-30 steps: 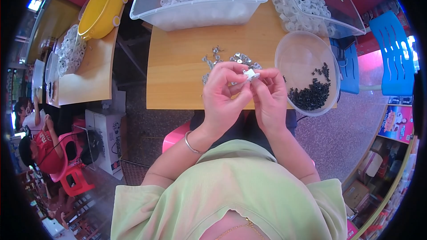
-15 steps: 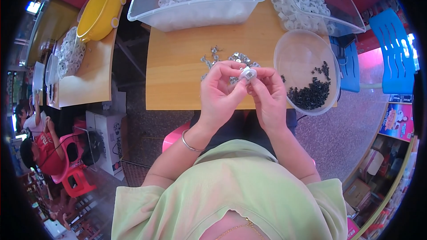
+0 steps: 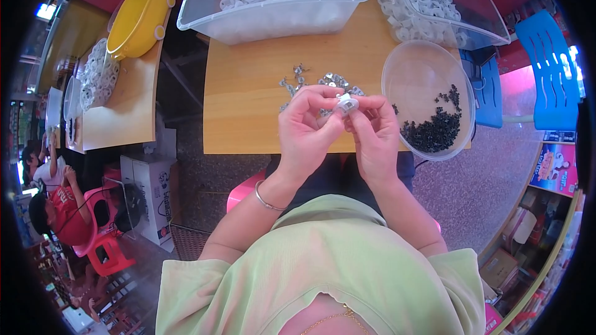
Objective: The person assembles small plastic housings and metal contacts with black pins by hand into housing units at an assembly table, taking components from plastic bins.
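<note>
Between my fingertips, above the near part of the table, is a small white plastic part (image 3: 347, 105) with a greyish opening in its side. My left hand (image 3: 308, 127) pinches it from the left. From the right, my right hand (image 3: 377, 130) grips the same part with thumb and fingers. Just beyond my hands lies a loose pile of small silvery metal pieces (image 3: 336, 80), partly hidden by my fingers. To the right stands a round clear tub (image 3: 392, 62) with many tiny black pieces (image 3: 433, 131) in it.
A large clear bin (image 3: 273, 25) of white plastic parts stands at the table's far side, with another clear bin (image 3: 478, 36) at the far right. A side table on the left bears a yellow basin (image 3: 133, 18) and more white parts (image 3: 99, 77). People sit at far left.
The white plastic part has tilted slightly between my fingertips. Both hands stay in nearly the same place.
</note>
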Demonstrator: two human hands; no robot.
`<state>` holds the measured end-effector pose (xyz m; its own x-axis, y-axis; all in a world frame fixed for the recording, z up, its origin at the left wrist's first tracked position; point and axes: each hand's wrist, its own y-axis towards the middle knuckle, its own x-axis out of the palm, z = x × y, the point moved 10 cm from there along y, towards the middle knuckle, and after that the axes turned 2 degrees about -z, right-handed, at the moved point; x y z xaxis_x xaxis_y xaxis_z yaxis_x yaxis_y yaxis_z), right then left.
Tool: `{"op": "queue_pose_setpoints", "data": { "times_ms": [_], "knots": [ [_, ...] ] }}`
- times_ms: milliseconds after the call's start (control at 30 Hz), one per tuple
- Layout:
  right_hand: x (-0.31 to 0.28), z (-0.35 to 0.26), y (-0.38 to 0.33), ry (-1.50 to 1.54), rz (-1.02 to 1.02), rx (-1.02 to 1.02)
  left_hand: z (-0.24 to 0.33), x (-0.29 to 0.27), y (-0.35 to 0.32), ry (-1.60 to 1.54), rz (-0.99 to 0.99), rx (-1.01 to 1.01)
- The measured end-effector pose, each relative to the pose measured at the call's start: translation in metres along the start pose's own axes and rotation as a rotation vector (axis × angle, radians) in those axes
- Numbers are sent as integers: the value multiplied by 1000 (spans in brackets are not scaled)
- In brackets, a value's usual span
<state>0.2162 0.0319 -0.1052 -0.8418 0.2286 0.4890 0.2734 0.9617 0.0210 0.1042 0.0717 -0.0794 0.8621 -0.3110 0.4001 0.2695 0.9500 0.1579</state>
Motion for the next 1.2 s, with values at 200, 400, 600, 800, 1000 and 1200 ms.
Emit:
{"op": "queue_pose_setpoints", "data": {
  "times_ms": [200,400,600,800,1000,1200],
  "knots": [
    [-2,-2,2,-34,61,-29,-2,1,1,28,11,14],
    [-6,2,2,9,76,-38,-2,3,-1,95,17,28],
    [-8,2,1,31,85,-61,-2,5,-1,127,-11,54],
    [-15,0,5,-72,59,40,-5,4,4,135,-41,4],
    [-56,-40,23,-708,-62,81,-36,-25,3,-174,-33,-358],
    [-77,-39,37,-1398,-250,42,-42,-23,-6,-379,-24,-479]
  ]
}}
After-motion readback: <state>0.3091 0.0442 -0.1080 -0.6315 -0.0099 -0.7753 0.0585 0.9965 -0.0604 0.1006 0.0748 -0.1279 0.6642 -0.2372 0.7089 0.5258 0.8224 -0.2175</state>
